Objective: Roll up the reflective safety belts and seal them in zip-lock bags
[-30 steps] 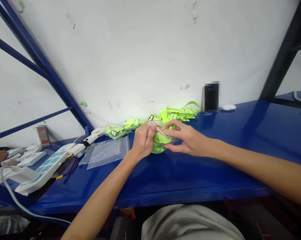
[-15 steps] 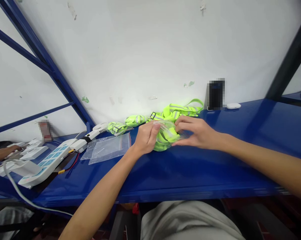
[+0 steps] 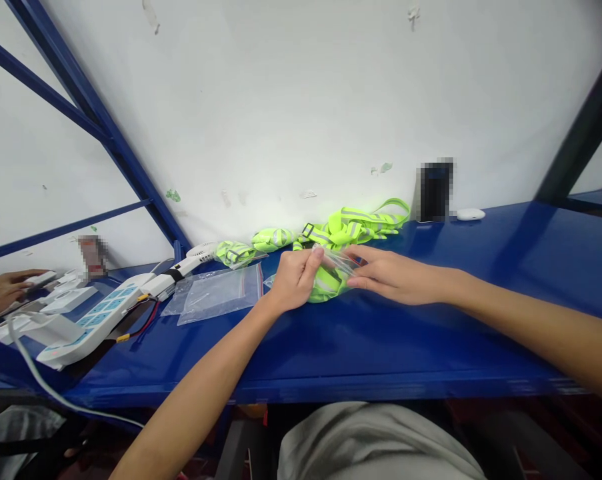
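A clear plastic zip bag (image 3: 337, 261) is held between my two hands, just above the blue table. Inside it lies a folded yellow-green reflective strap (image 3: 325, 285). My left hand (image 3: 295, 277) grips the bag's left side, thumb on top. On the right edge near the opening, my right hand (image 3: 385, 272) pinches the bag between thumb and fingers. Behind them a loose heap of reflective straps (image 3: 355, 225) with a black buckle rests against the wall. Two bundled reflective straps, one farther left (image 3: 235, 253) and one nearer the heap (image 3: 273, 239), lie beside it.
Flat empty zip bags (image 3: 221, 293) lie left of my hands. Beyond them are a white handheld fan (image 3: 181, 270), a power strip (image 3: 101, 317) and a cable with yellow connectors (image 3: 148, 323). A co-worker's hand (image 3: 5, 293) is at far left. A blurred dark phone-like object (image 3: 433, 192) and white case (image 3: 471, 214) stand right.
My right hand's fingers have drawn closer together along the bag's edge, and the bag's opening looks flatter over the strap. The co-worker's hand at the left now holds a small device.
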Demonstrator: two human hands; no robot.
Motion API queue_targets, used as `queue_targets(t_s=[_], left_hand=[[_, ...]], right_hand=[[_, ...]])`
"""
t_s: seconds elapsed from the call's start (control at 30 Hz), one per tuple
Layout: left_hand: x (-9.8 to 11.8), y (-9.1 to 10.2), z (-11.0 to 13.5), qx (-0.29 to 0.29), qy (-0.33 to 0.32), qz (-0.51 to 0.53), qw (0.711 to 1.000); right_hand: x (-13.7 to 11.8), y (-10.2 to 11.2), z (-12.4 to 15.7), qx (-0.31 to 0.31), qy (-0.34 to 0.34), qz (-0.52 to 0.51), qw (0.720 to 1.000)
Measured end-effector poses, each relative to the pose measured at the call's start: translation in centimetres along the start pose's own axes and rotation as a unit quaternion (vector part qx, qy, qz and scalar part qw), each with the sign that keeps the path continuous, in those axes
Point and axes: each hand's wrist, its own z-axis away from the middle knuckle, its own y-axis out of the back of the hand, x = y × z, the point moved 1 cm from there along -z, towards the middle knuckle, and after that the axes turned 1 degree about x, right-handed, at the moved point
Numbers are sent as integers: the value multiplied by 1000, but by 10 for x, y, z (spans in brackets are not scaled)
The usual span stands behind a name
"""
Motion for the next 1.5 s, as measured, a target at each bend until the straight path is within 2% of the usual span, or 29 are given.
queue_targets(t_s=[0.07,0.17,0.3,0.4,0.5,0.6,0.67,0.77,0.83,0.9,0.97,1.03,1.1,1.2,1.3,1.5], left_hand=[[2,4,-5,-5,68,13,998],[7,13,-16,-11,134,64,989],[9,19,-22,-49,219,195,955],[-1,9,-16,-79,290,261,917],[-19,-9,-6,-32,308,264,913],[-33,-25,1,-33,310,239,920],[-36,-31,3,-52,309,239,919],[-32,-33,2,-69,302,260,915],[-28,-32,1,-79,292,267,915],[-26,-31,1,-94,265,253,926],[-25,-30,1,-112,241,230,936],[-28,-28,2,-129,256,228,931],[-35,-27,4,-134,305,258,907],[-45,-24,7,-99,352,302,880],[-50,-22,8,-70,335,305,889],[-46,-22,5,-72,268,340,898]], right_hand=[[-1,0,-2,22,-10,-46,999],[0,-3,-7,96,-48,-157,982],[3,-14,-12,147,-130,-348,917],[9,-23,-14,172,-193,-439,860],[15,-27,-12,145,-258,-517,803],[18,-22,-8,49,-313,-557,768],[17,-17,-6,5,-332,-544,771],[14,-15,-6,-35,-324,-476,817],[12,-18,-8,-24,-319,-413,853],[11,-23,-10,14,-333,-359,872],[12,-28,-12,43,-346,-339,874],[13,-31,-12,46,-339,-346,874],[14,-32,-12,42,-318,-352,879],[17,-34,-11,52,-296,-337,892],[21,-37,-10,60,-288,-337,894],[25,-39,-9,63,-269,-357,892]])
